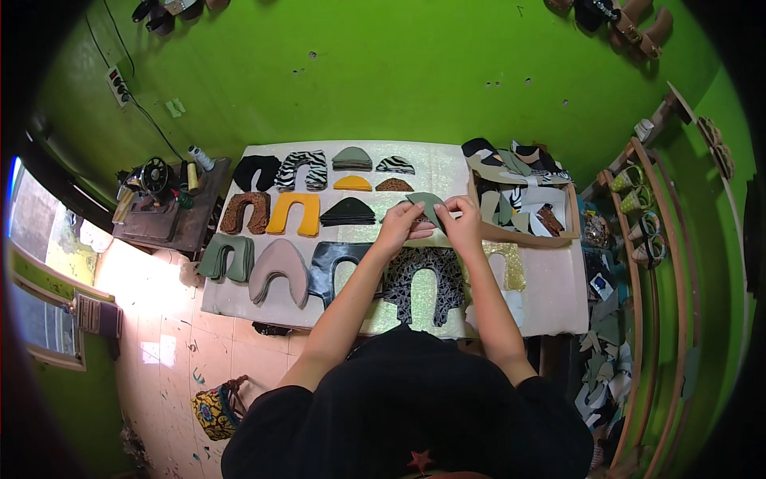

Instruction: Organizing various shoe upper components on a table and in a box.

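This is looking like a small shoemaking workshop. A white worktable is standing against a bright green wall, carrying rows of cut shoe-upper pieces in many colours and prints. On the far left a black sewing machine is sitting on a dark wooden stand with thread spools. Finished sandals are hanging high on the wall, and wooden racks on the right are holding more footwear. A shallow tray of offcuts is resting on the table's right side.

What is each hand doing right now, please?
Left hand: closed on the grey-green cut piece.
Right hand: closed on the same grey-green cut piece.
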`<state>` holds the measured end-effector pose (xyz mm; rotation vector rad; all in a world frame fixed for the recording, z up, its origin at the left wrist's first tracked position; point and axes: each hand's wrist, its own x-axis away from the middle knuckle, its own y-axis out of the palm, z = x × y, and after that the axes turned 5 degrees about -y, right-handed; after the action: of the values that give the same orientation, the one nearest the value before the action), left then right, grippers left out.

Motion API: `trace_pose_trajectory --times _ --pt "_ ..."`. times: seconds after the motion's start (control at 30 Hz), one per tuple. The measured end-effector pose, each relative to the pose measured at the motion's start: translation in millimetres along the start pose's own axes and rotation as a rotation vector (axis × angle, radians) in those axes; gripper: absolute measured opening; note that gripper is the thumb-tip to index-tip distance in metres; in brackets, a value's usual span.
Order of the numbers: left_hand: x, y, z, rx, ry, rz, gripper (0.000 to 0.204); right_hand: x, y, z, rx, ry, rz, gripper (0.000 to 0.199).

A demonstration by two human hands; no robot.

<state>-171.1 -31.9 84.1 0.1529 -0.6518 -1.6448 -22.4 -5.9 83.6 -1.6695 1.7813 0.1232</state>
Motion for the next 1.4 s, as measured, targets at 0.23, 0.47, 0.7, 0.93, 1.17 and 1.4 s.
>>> trace_pose_trajectory --times 0.23,0.47,0.7,0.93,1.17,1.4 --pt "5 -23 9 -0.029 0.059 0.1 0.021 3 30 -19 -0.134 0.24 -0.025 0.023" --pt "-3 -55 16 0.006 0.1 0.169 0.02 3 54 8 -0.347 0.399 -0.265 0.02" --pt "-20 -96 36 -0.219 0.205 0.238 0.027 -19 76 11 -0.294 0.407 -0.185 0.016" --pt "-59 -155 60 -0.443 0.195 0.255 0.022 -59 121 36 -0.283 0.313 -0.203 0.013" --pt "-108 -209 84 -0.727 0.225 0.363 0.017 -108 180 62 -0.075 0.249 -0.278 0.016" --pt "-150 -256 92 -0.971 0.305 0.462 0.017 -138 230 81 -0.055 0.26 -0.289 0.01"
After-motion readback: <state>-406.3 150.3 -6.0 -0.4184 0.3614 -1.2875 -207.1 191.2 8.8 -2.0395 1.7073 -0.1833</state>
